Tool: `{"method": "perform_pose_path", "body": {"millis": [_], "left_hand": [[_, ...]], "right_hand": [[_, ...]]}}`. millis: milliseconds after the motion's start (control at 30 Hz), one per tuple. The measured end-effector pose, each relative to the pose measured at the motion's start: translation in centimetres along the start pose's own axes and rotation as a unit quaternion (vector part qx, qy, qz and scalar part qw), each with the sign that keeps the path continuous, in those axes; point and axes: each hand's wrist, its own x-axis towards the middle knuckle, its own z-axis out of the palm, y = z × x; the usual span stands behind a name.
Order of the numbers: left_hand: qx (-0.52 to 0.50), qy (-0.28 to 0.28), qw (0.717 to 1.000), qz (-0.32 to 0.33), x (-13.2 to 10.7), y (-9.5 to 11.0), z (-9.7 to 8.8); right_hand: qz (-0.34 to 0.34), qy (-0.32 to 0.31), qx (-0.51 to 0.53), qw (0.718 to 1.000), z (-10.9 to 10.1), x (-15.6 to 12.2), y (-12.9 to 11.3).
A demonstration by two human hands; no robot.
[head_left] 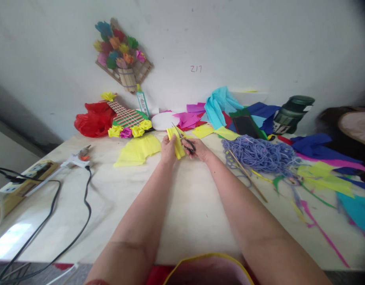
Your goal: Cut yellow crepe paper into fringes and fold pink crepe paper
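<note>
My left hand [168, 149] is closed around a folded strip of yellow crepe paper [176, 145], holding it upright above the table. In my right hand [200, 149] is a pair of scissors [188, 146] with black handles, fingers wrapped through the loops. The scissor blades point up and left and lie against the right side of the folded paper; whether they have cut into it I cannot tell. A larger sheet of yellow crepe paper [139, 150] lies on the table to the left of my left hand.
Tangled purple yarn [256, 154] and a thin stick [249, 176] lie right, beside coloured paper scraps. Along the wall are a glue bottle [142, 103], a stick craft with paper flowers [125, 114] and a dark green bottle [293, 114]. A corded glue gun [77, 159] and power strip [28, 180] sit left.
</note>
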Motion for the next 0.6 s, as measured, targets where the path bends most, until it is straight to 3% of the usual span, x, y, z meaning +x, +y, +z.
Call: {"method": "perform_pose_path", "body": {"millis": [600], "left_hand": [[0.017,0.013,1.0,-0.004,0.2,-0.13,-0.14]], "right_hand": [[-0.001,0.003,-0.01,1.0,-0.15,0.03,0.03]]}}
